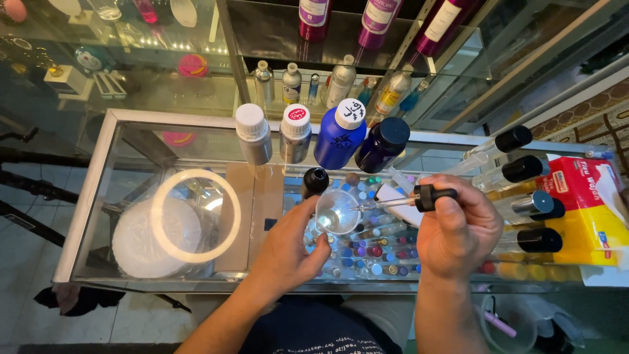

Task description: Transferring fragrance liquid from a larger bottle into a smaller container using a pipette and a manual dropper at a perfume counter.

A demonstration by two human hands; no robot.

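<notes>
On the far left I see the ring light's reflection (195, 215) in the glass counter (98, 170), well clear of my work; my left hand (288, 252) pinches the small clear funnel (337, 212) at its base from below, fingers closed round it, holding it just above the counter near the middle; my right hand (458, 233) is closed on the black-capped dropper (406, 200), thumb and fingers pressed on its bulb, the glass tip lying over the funnel's mouth; I judge this the dosing step, and the next move calls for a steady, level funnel; far behind stand two silver bottles (274, 134) and two blue bottles (357, 139), to the right a row of clear spray vials (517, 177) and a red and yellow tissue pack (586, 210); open room lies mostly left.
</notes>
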